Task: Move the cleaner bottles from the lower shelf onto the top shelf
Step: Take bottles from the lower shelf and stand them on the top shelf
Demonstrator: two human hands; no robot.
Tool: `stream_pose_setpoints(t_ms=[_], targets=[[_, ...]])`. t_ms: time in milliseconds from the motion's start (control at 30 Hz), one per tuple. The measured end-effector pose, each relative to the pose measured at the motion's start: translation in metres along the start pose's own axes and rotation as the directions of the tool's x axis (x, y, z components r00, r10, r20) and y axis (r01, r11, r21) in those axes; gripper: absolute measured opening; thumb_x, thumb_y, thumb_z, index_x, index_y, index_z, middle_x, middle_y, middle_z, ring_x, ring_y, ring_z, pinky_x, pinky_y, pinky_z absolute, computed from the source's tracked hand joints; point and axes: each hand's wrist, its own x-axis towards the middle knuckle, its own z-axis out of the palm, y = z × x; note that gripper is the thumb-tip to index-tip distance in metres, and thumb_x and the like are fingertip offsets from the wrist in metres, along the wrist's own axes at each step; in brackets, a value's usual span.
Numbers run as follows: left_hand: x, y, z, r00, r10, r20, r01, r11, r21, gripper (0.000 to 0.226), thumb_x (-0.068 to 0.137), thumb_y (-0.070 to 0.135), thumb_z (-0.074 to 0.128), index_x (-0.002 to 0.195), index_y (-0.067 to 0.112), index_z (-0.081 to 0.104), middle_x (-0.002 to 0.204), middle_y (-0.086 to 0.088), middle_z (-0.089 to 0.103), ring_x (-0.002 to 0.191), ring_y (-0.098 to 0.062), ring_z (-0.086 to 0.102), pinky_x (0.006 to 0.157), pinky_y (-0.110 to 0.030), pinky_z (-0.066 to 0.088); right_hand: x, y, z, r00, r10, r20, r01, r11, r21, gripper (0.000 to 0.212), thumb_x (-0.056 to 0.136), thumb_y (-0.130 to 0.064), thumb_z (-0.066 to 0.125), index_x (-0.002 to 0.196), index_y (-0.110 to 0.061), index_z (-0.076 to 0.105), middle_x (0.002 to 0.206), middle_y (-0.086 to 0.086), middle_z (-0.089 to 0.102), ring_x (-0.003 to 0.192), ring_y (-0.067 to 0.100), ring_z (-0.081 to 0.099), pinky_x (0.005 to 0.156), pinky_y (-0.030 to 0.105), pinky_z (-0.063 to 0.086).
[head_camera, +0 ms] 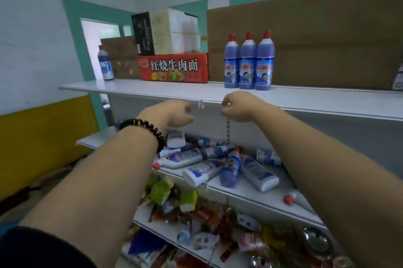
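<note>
1. Both hands hover just below the top shelf (135, 89). The left hand (176, 115) and right hand (237, 107) are loosely curled and hold nothing.
2. Three bottles (248, 62) stand upright there, touching side by side. A fourth (105, 64) stands far left.
3. The rest lie in a heap (202, 171) on the lower shelf (244, 194), several crossing.
4. Pulling one free could roll its neighbours off the front edge. A careless set-down could topple the trio.

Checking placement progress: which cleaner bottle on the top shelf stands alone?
The dark blue bottle at the far left of the top shelf, left of the red box; the three lighter bottles stand together right of that box.
</note>
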Motion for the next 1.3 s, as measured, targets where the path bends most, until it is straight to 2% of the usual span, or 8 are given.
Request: stream_pose_setpoints(t_ms=[100,267,500,567,700,933,1167,1300], targets=[[-0.011,-0.077,0.003,0.995,-0.095,0.002,0.095,0.995,-0.008,0.052,0.1,0.042,0.054,0.144,0.016,0.049,0.149,-0.008,0.049,0.133,-0.026,0.048,0.105,-0.034,0.038,0.027,-0.064,0.03,0.998,-0.061,-0.02,0.061,0.997,0.035,0.037,0.096,-0.03,0.052,0.123,-0.01,0.067,0.127,0.012,0.065,0.114,0.03,0.059,0.099,0.039,0.049],[-0.029,-0.18,0.02,0.987,-0.161,0.004,0.161,0.986,-0.049,0.044,0.099,0.038,0.056,0.137,0.014,0.057,0.14,-0.009,0.058,0.125,-0.028,0.054,0.1,-0.032,0.042,0.073,-0.134,0.102,0.986,-0.101,0.132,0.102,0.995,0.003,0.038,0.094,-0.033,0.051,0.121,-0.011,0.066,0.124,0.012,0.064,0.111,0.032,0.06,0.098,0.046,0.051],[-0.027,-0.307,0.049,0.949,-0.314,0.001,0.311,0.942,-0.127,0.038,0.101,0.036,0.052,0.131,0.016,0.061,0.131,-0.01,0.062,0.11,-0.024,0.057,0.086,-0.029,0.041,0.148,-0.193,0.186,0.961,-0.11,0.253,0.13,0.99,-0.061,0.015,0.09,-0.033,0.052,0.095,-0.018,0.056,0.103,0.008,0.062,0.092,0.031,0.058,0.089,0.043,0.054],[-0.016,-0.343,0.057,0.935,-0.355,0.008,0.352,0.926,-0.132,0.039,0.1,0.039,0.052,0.132,0.018,0.06,0.132,-0.008,0.062,0.112,-0.024,0.057,0.087,-0.03,0.042,0.175,-0.208,0.205,0.954,-0.116,0.276,0.138,0.988,-0.062,0.014,0.091,-0.033,0.052,0.098,-0.021,0.053,0.107,0.008,0.06,0.098,0.031,0.058,0.092,0.044,0.052],[0.023,-0.411,0.065,0.912,-0.41,0.005,0.408,0.907,-0.102,0.044,0.1,0.042,0.052,0.136,0.018,0.057,0.137,-0.007,0.059,0.121,-0.024,0.055,0.093,-0.033,0.044,0.245,-0.238,0.244,0.946,-0.122,0.301,0.143,0.989,-0.047,0.037,0.091,-0.035,0.052,0.122,-0.015,0.06,0.123,0.011,0.062,0.106,0.032,0.06,0.092,0.041,0.052],[0.119,-0.505,0.068,0.913,-0.408,0.022,0.408,0.911,-0.056,0.049,0.101,0.04,0.05,0.142,0.013,0.052,0.147,-0.008,0.052,0.132,-0.026,0.049,0.104,-0.035,0.041,0.36,-0.277,0.289,0.942,-0.105,0.319,0.113,0.994,-0.005,0.014,0.091,-0.03,0.056,0.083,-0.019,0.059,0.1,0.011,0.064,0.088,0.027,0.06,0.082,0.036,0.053],[0.209,-0.575,0.095,0.933,-0.334,0.136,0.347,0.933,-0.092,0.052,0.099,0.045,0.053,0.14,0.013,0.054,0.146,-0.008,0.052,0.13,-0.027,0.049,0.103,-0.035,0.04,0.441,-0.294,0.335,0.927,-0.064,0.37,0.082,0.996,-0.034,0.02,0.086,-0.036,0.051,0.095,-0.019,0.057,0.094,0.007,0.062,0.079,0.023,0.059,0.069,0.032,0.046],[0.262,-0.611,0.11,0.944,-0.273,0.185,0.298,0.947,-0.123,0.052,0.1,0.043,0.054,0.142,0.013,0.052,0.151,-0.01,0.047,0.135,-0.027,0.045,0.105,-0.032,0.037,0.48,-0.302,0.363,0.944,0.008,0.33,-0.007,1.0,-0.005,0.021,0.094,-0.041,0.051,0.096,-0.02,0.056,0.1,0.007,0.06,0.083,0.024,0.057,0.074,0.032,0.046]])
